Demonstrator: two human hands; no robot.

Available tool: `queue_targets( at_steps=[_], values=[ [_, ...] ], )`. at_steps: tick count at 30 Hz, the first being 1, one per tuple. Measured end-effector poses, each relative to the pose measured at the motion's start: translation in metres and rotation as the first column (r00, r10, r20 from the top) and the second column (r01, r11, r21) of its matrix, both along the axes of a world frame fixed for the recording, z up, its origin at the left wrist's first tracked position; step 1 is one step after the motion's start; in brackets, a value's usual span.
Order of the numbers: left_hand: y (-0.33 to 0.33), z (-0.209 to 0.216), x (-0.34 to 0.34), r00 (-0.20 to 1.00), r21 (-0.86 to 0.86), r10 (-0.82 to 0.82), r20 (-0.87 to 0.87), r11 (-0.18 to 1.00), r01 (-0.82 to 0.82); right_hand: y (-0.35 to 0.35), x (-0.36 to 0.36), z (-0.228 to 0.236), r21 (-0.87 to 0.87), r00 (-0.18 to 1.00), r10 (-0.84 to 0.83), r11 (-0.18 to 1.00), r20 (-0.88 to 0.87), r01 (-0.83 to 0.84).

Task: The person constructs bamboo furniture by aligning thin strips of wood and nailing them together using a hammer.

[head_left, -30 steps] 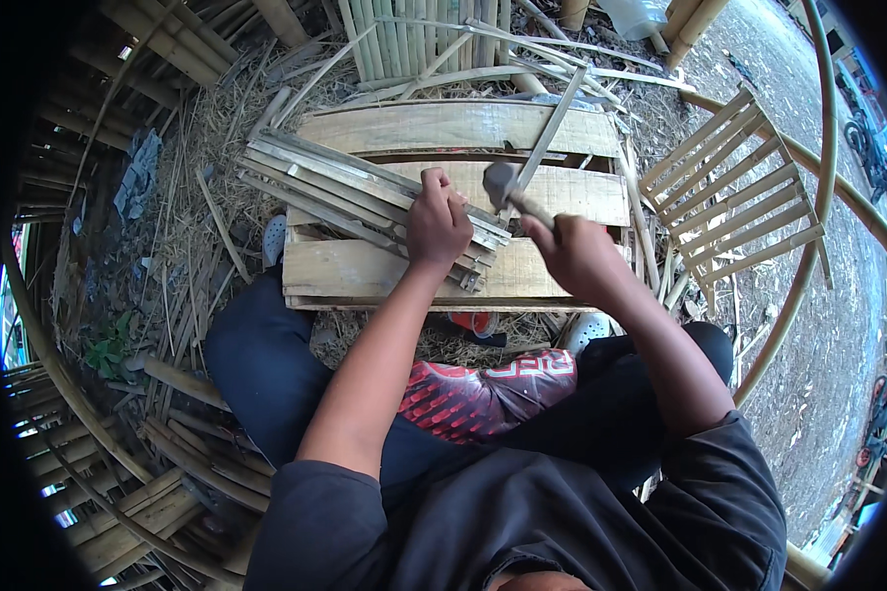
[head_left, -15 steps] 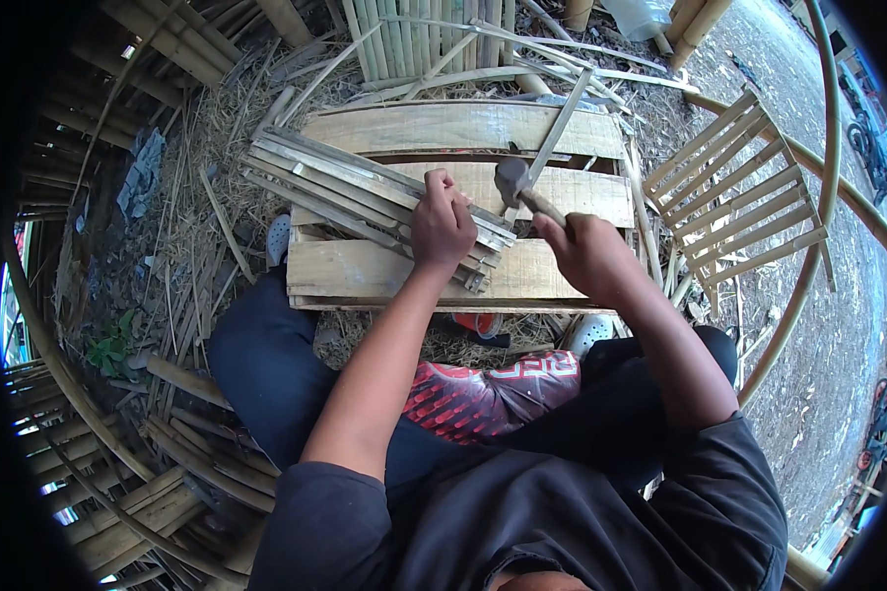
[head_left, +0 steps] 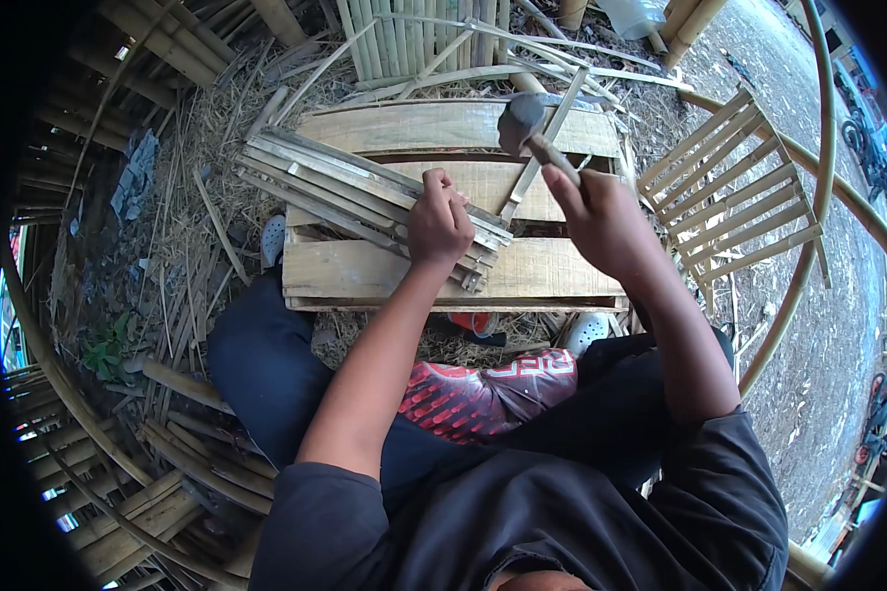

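My right hand [head_left: 606, 225] is closed round the wooden handle of a hammer [head_left: 522, 120], whose dark head is raised over the far right of a low wooden bench [head_left: 384, 123]. My left hand [head_left: 442, 222] is closed at the near right end of a bundle of bamboo slats [head_left: 355, 192], which lies slanted across the bench and sticks out past its left edge. What its fingers pinch is hidden. A flat bamboo strip [head_left: 558, 123] leans across the bench's far edge beneath the hammer.
A slatted bamboo panel [head_left: 734, 187] stands at the right beside curved poles [head_left: 824, 177]. More strips [head_left: 429, 44] lie at the back. A patterned cloth [head_left: 493, 394] rests between my legs, near an orange-red object [head_left: 475, 323] under the bench. Cut bamboo [head_left: 192, 384] lies at left.
The hammer has risen from the bench, its head now farther away and larger in view. My right hand has lifted with it. My left hand and the slats have stayed put.
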State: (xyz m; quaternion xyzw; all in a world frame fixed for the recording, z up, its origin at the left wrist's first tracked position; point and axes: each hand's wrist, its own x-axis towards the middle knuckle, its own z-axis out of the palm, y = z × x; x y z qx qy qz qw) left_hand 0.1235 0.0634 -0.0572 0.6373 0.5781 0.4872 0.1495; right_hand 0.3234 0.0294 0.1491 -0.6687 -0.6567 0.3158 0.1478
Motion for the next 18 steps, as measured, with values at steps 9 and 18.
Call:
queue_targets(
  at_steps=[9,18],
  values=[
    [0.002,-0.002,0.002,0.994,0.091,-0.023,-0.106,0.995,0.033,-0.010,0.003,-0.038,-0.183,0.989,0.132,0.976,0.072,-0.117],
    [0.006,0.002,0.017,0.999,0.041,-0.049,-0.010,0.998,0.050,-0.009,0.024,-0.096,-0.131,0.980,0.141,0.984,0.142,-0.122]
  ],
)
